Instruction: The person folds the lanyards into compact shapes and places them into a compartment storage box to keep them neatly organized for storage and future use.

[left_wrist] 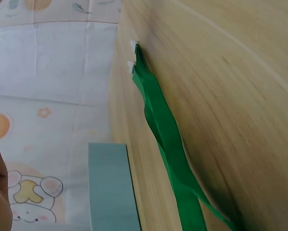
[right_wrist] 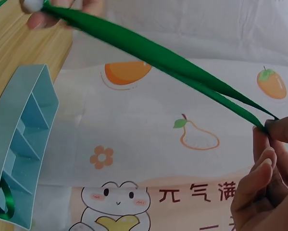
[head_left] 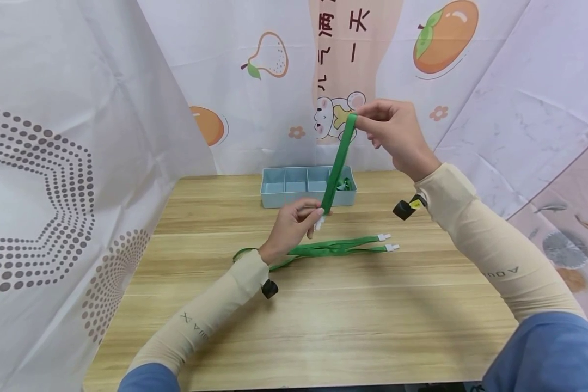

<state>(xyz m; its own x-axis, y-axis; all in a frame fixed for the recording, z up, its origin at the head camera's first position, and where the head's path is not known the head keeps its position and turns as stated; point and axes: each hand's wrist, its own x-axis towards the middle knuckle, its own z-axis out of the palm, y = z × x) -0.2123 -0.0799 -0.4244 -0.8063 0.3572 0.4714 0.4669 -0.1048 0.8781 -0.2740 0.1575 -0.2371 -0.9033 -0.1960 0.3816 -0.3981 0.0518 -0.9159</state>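
A green lanyard (head_left: 340,163) is stretched at a slant between both hands above the table. My right hand (head_left: 389,130) pinches its upper, looped end between thumb and fingers. Lower down, my left hand (head_left: 296,223) pinches the other end, beside a white plastic clip (head_left: 319,222). In the right wrist view the two strands of the lanyard (right_wrist: 158,57) run together from hand to hand. Below the left hand, more green lanyards (head_left: 333,247) lie lengthwise on the table, their two white clips (head_left: 392,247) pointing right. The left wrist view shows these lanyards (left_wrist: 165,125) closely.
A blue-grey divided box (head_left: 296,200) stands at the table's back, against a printed cloth (head_left: 269,109). Its rightmost compartment holds a coiled green lanyard (right_wrist: 6,199). The wooden table (head_left: 323,326) spreads below both arms. Hanging cloth (head_left: 54,190) closes off the left side.
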